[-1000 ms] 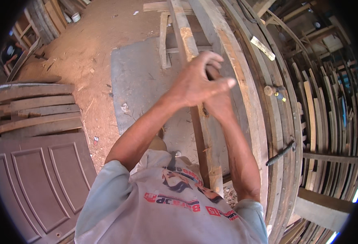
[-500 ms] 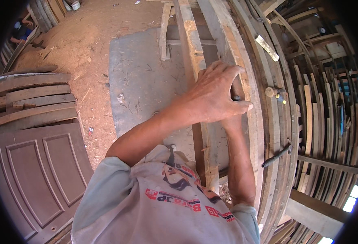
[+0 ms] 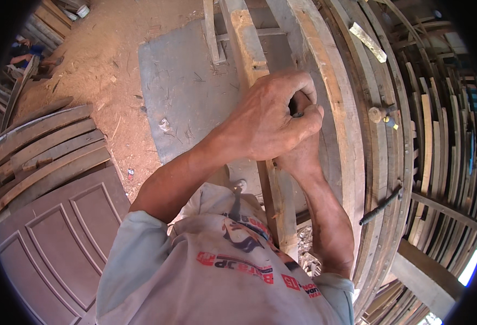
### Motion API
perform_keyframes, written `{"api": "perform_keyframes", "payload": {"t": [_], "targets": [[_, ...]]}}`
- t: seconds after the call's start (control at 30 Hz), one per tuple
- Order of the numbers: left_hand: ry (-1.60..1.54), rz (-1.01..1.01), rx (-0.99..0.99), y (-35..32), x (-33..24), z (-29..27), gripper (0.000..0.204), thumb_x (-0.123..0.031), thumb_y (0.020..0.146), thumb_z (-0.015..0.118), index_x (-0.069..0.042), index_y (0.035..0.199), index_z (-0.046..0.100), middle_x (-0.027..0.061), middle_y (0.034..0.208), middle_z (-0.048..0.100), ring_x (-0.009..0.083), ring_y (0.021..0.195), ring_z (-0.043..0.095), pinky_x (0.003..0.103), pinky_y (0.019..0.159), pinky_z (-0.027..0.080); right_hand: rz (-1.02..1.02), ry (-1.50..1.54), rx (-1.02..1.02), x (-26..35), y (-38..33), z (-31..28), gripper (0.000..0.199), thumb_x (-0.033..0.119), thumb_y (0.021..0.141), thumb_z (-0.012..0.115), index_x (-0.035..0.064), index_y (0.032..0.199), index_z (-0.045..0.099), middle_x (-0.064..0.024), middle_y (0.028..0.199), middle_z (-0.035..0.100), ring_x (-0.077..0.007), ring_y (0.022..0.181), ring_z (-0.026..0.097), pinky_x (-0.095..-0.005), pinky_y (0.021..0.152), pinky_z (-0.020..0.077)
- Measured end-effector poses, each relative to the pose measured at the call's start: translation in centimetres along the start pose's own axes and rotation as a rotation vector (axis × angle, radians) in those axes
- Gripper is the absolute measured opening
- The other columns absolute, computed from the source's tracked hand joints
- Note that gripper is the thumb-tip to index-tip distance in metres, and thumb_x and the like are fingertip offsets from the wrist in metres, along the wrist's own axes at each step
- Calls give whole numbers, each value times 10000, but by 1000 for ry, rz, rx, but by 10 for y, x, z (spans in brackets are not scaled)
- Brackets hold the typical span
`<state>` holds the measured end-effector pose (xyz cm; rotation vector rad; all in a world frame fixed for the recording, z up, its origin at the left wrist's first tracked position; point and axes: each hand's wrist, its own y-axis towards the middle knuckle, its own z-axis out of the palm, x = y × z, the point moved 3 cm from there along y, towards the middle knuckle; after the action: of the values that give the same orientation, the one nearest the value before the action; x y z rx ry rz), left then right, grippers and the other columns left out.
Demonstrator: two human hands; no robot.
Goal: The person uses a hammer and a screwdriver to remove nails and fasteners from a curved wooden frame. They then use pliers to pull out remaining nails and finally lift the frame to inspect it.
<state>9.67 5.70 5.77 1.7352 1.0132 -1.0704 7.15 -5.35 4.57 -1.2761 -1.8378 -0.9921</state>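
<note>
My left hand is curled, knuckles up, over my right hand, with its thumb and forefinger bent round to a narrow gap. A small dark tip shows in that gap, too little of it to name. My right hand is closed beneath the left; most of its fingers are hidden, and so is whatever they grip. Both hands are above a narrow wooden beam with a cut notch in its face. Right of them runs a thick timber plank.
A hammer, a black rod and a pale wood offcut lie on the timbers at right. Stacked curved boards and a brown panelled door are at left. A grey sheet covers the floor. Another person is far left.
Both hands have shifted slightly left and up in the view, and the gap between my left thumb and forefinger has narrowed. The surroundings have turned a little with my head.
</note>
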Motion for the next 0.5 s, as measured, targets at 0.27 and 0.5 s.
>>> {"api": "perform_keyframes", "payload": {"t": [0.27, 0.5], "targets": [[-8, -132, 18, 21, 24, -14, 395, -374, 875, 669, 2, 997, 680, 129, 944, 703, 211, 937, 644, 377, 858, 510, 49, 0, 25, -14, 28, 12, 476, 18, 834, 714, -95, 1275, 576, -261, 1168, 695, -326, 1104, 691, -455, 909, 553], [35, -150, 61, 26, 17, -11, 616, -574, 846, 722, -36, 1143, 691, 185, 1115, 694, 309, 1109, 640, 445, 975, 502, 38, 29, -6, -15, 31, 3, 472, 142, 950, 647, -73, 1358, 550, -286, 1226, 681, -394, 1162, 676, -436, 992, 532]]}}
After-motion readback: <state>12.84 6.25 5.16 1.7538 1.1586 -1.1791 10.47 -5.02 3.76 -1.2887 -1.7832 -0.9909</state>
